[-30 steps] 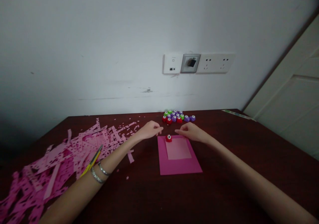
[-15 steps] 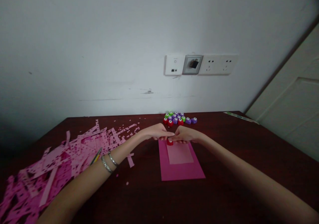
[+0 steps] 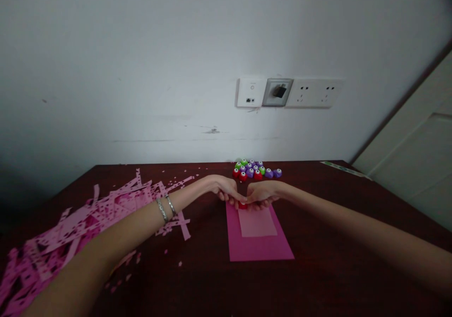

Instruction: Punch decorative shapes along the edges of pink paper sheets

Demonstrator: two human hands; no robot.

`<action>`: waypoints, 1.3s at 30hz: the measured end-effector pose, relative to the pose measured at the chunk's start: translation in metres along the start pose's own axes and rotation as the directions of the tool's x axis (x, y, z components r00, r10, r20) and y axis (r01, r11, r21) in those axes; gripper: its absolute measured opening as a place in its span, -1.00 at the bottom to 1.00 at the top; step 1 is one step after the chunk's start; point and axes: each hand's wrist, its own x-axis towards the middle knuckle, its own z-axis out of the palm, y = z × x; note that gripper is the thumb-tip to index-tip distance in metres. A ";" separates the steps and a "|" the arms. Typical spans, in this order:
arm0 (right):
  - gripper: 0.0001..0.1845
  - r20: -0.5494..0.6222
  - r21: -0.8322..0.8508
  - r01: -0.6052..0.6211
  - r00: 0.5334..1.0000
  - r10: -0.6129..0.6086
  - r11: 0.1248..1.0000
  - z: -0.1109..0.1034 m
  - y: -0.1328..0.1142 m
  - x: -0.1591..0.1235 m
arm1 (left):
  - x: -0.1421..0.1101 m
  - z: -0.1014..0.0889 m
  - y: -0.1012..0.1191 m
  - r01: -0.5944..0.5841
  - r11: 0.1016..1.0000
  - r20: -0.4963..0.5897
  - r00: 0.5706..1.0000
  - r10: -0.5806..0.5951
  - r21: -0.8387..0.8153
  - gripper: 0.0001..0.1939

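A small red craft punch (image 3: 242,206) sits at the upper edge of a light pink sheet of paper (image 3: 259,225). My left hand (image 3: 228,190) comes from the left and is closed on the punch, its thumb over the top. From the other side my right hand (image 3: 261,194) also grips it, fingers curled and thumb meeting the left thumb. Most of the punch is covered by my fingers. Beneath the light sheet lies a larger, darker pink sheet (image 3: 261,252), flat on the dark wooden table (image 3: 197,270).
Behind my hands stand several red, purple and green craft punches (image 3: 250,170) near the wall. A heap of pink punched paper strips (image 3: 88,218) covers the left of the table. Loose cut-outs (image 3: 180,264) lie about. A patterned strip (image 3: 346,168) rests at the far right edge.
Both hands stay at the red punch and sit slightly lower in view. My left forearm has swung up, now covering the yellow-handled tool on the strips. The view has shifted a little.
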 end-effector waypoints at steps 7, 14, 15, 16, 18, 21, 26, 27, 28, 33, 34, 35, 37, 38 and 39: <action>-0.63 0.022 -0.022 -0.051 0.998 0.051 0.998 0.001 -0.010 0.000 | 0.009 -0.004 -0.004 0.069 0.997 0.041 0.997 -0.070 0.020 -0.61; -0.67 0.013 -0.050 -0.023 1.000 0.024 0.998 0.001 -0.008 0.004 | 0.000 0.010 -0.001 0.066 0.998 -0.148 0.987 -0.064 0.010 -0.57; -0.67 0.008 -0.045 -0.018 1.000 0.019 0.999 0.001 -0.007 0.005 | -0.001 0.011 -0.002 0.066 0.998 -0.170 0.984 -0.061 0.021 -0.56; -0.67 0.004 -0.035 -0.012 1.000 0.012 0.999 0.001 -0.006 0.005 | -0.001 0.012 -0.002 0.062 0.998 -0.182 0.982 -0.057 0.027 -0.55; -0.67 -0.013 -0.020 0.000 1.000 -0.001 1.000 0.002 -0.004 0.005 | 0.000 0.012 -0.004 0.053 0.998 -0.183 0.982 -0.048 0.023 -0.55; -0.65 -0.046 -0.014 0.033 0.998 -0.034 0.999 0.004 0.000 0.004 | 0.000 0.011 -0.004 0.039 0.999 -0.170 0.985 -0.032 0.037 -0.55; -0.70 -0.151 0.018 0.127 0.981 -0.123 0.992 0.008 0.009 0.005 | -0.010 0.021 0.009 0.049 0.984 -0.348 0.938 0.013 0.170 -0.57; -0.71 -0.180 0.024 0.139 0.975 -0.133 0.990 0.009 0.012 0.006 | -0.012 0.025 0.012 0.042 0.980 -0.382 0.924 0.036 0.194 -0.58; -0.71 -0.210 0.029 0.151 0.967 -0.141 0.988 0.010 0.015 0.007 | -0.015 0.028 0.014 0.032 0.977 -0.409 0.910 0.059 0.212 -0.59; -0.69 -0.329 0.038 0.231 0.922 -0.206 0.972 0.014 0.025 0.013 | -0.022 0.040 0.016 -0.007 0.963 -0.508 0.848 0.149 0.271 -0.63; -0.69 -0.342 0.032 0.241 0.915 -0.216 0.970 0.015 0.026 0.013 | -0.023 0.042 0.014 -0.012 0.958 -0.519 0.839 0.165 0.285 -0.63; -0.69 -0.351 0.026 0.247 0.909 -0.223 0.969 0.016 0.026 0.013 | -0.025 0.042 0.013 -0.018 0.954 -0.525 0.832 0.180 0.299 -0.62; -0.68 -0.363 0.019 0.255 0.903 -0.231 0.967 0.017 0.025 0.012 | -0.030 0.043 0.011 -0.036 0.949 -0.533 0.820 0.207 0.312 -0.61; -0.68 -0.368 0.017 0.258 0.900 -0.234 0.966 0.017 0.024 0.010 | -0.033 0.043 0.010 -0.050 0.950 -0.537 0.815 0.218 0.309 -0.60; -0.68 -0.373 0.018 0.261 0.898 -0.235 0.965 0.018 0.023 0.009 | -0.037 0.043 0.009 -0.064 0.952 -0.542 0.810 0.225 0.300 -0.59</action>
